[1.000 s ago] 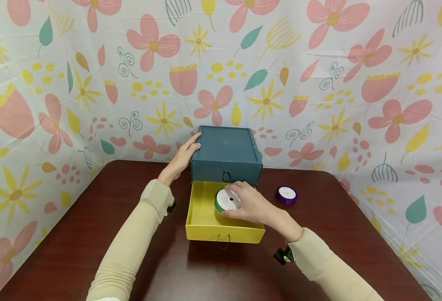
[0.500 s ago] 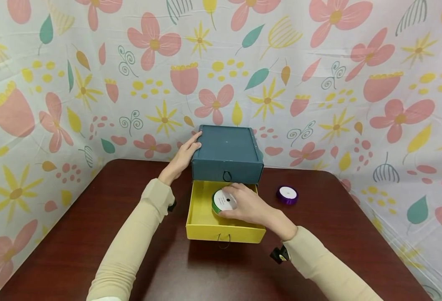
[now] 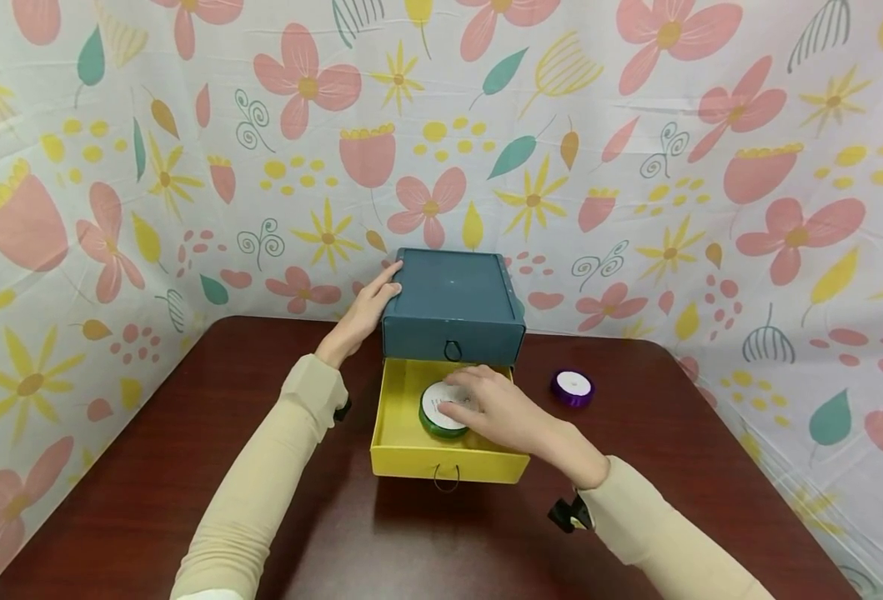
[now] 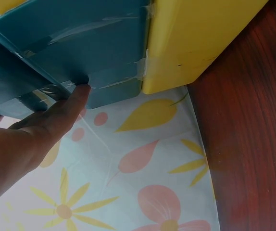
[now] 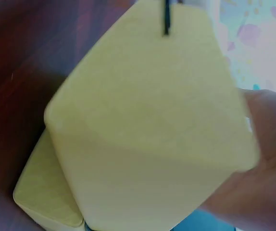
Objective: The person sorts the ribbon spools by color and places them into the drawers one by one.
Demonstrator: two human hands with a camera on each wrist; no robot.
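Left hand (image 3: 362,317): fingers extended, unmoved at blue box's (image 3: 452,285) left edge. Green spool (image 3: 435,403): in yellow drawer (image 3: 411,463), well inside its front edge — previously tilted, now flat. Right hand (image 3: 504,410): grip loosened, fingers over spool — contact unclear. Purple spool (image 3: 573,389): unchanged, toward table's (image 3: 659,450) back right corner.

Green spool (image 3: 433,406) in yellow drawer (image 3: 411,462)
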